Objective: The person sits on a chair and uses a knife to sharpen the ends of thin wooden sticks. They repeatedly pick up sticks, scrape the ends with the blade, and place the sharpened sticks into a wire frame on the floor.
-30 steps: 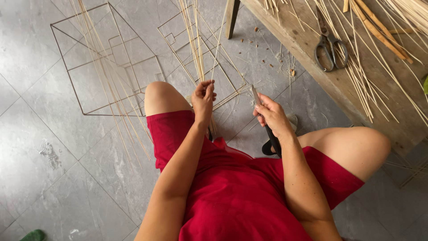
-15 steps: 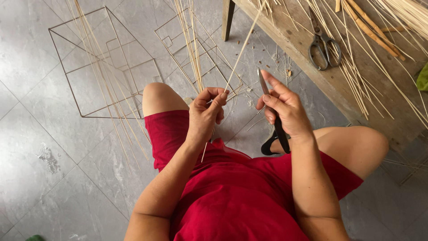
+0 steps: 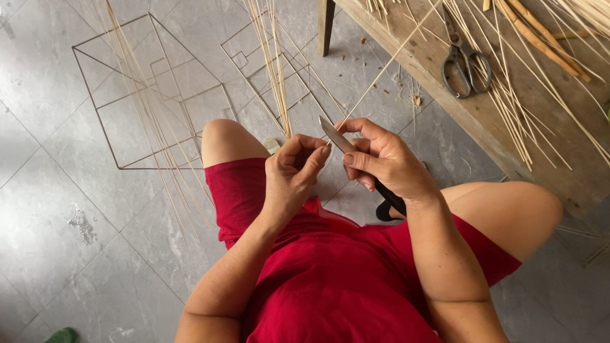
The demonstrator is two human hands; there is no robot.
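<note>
Right hand (image 3: 387,162) clamps a knife (image 3: 338,136), blade out toward the left hand (image 3: 293,174), which pinches a thin bamboo strip (image 3: 381,75) slanting up over the bench (image 3: 445,95) edge. The knife's dark handle is mostly hidden behind the wrist. Scissors (image 3: 466,58) lie on the bench among loose strips; wire frames (image 3: 152,95) rest on the floor, cut off at the top.
</note>
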